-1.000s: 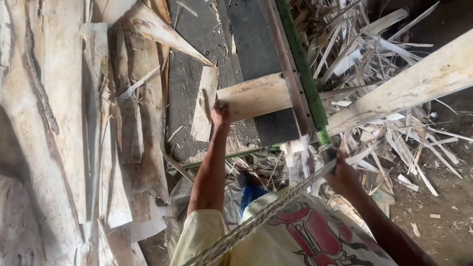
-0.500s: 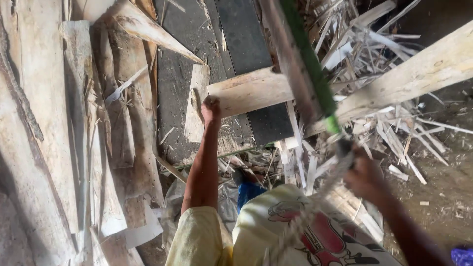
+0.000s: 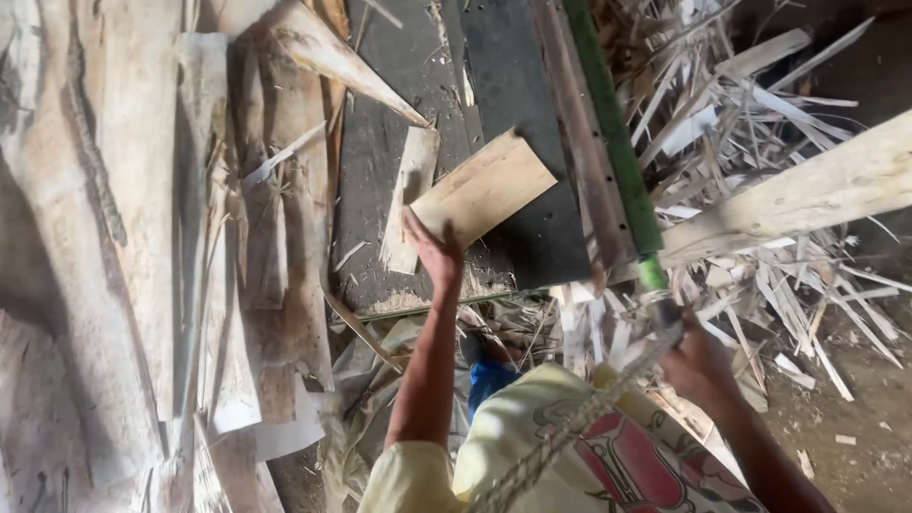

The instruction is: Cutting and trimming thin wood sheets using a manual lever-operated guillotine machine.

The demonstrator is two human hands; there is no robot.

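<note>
My left hand grips the near end of a pale sheet of wood veneer that lies tilted on a dark flat work surface. A smaller pale veneer strip lies just left of it. My right hand is closed around the lower end of a long green bar, a lever-like blade with a brown metal edge that runs up over the dark surface. A twisted rope hangs from near that hand across my yellow printed shirt.
Long pale slabs and peeled veneer sheets cover the left side. A heap of thin wood offcuts lies on the right, crossed by a thick pale plank. Bare dirt floor shows at lower right.
The veneer sheet has swung from lying across under the green bar to a tilted spot left of it. My left hand moved with it. The green bar has tipped more upright.
</note>
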